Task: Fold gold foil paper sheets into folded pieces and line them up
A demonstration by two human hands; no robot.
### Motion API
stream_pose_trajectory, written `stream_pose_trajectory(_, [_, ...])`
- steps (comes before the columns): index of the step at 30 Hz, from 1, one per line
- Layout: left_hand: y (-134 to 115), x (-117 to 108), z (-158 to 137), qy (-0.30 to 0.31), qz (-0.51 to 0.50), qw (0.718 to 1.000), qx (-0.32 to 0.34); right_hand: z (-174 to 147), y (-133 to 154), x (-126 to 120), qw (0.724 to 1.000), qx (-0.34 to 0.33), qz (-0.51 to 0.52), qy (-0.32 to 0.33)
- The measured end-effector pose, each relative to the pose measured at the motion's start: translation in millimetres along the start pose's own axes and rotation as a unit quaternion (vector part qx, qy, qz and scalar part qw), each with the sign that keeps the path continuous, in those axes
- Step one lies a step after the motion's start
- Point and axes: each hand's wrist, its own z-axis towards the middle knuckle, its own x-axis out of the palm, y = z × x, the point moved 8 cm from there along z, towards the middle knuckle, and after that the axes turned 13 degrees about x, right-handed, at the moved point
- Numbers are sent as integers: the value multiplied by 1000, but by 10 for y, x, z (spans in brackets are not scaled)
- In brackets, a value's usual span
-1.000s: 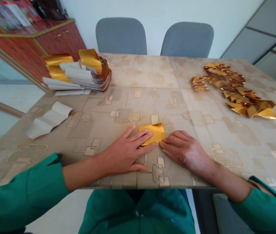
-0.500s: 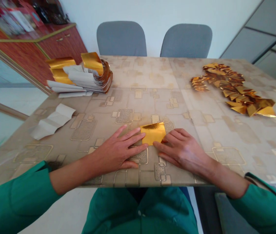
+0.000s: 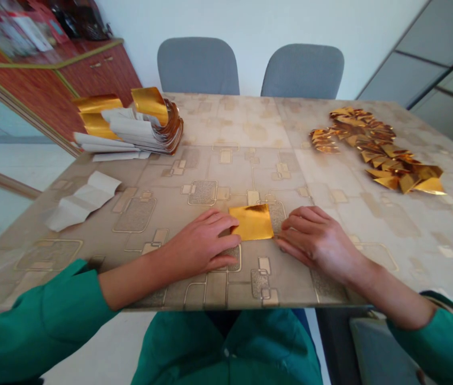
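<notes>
A folded piece of gold foil paper lies flat on the table close to the front edge. My left hand rests at its left side, with bent fingers holding that edge and the thumb lower on the tablecloth. At the paper's lower right corner, the fingertips of my right hand are drawn together and touch the corner. The undersides of both hands' fingers are hidden.
At the back left stands a thick stack of gold-and-white foil sheets. A creased pale sheet lies nearer on the left. Several folded gold foil pieces form a heap at the right. Two grey chairs face me across the patterned table.
My left fingers have curled back from lying spread across the paper to its left edge. My right hand has moved right, to the paper's lower right corner.
</notes>
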Motion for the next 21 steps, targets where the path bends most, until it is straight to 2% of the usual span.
stream_pose_trajectory(2, [18, -20, 93, -2, -4, 1000, -11, 128, 23, 53, 999, 4, 33, 25])
stream_pose_trajectory(5, [47, -30, 197, 8, 9, 999, -37, 296, 97, 243, 992, -15, 66, 104])
stream_pose_trajectory(7, [55, -32, 233, 5, 23, 999, -48, 365, 110, 321, 991, -18, 60, 118])
stream_pose_trajectory(15, [19, -77, 209, -58, 72, 995, -38, 326, 106, 335, 993, -33, 50, 103])
stream_pose_trajectory(21, [19, -68, 212, -47, 60, 996, -52, 333, 130, 339, 997, -39, 27, 59])
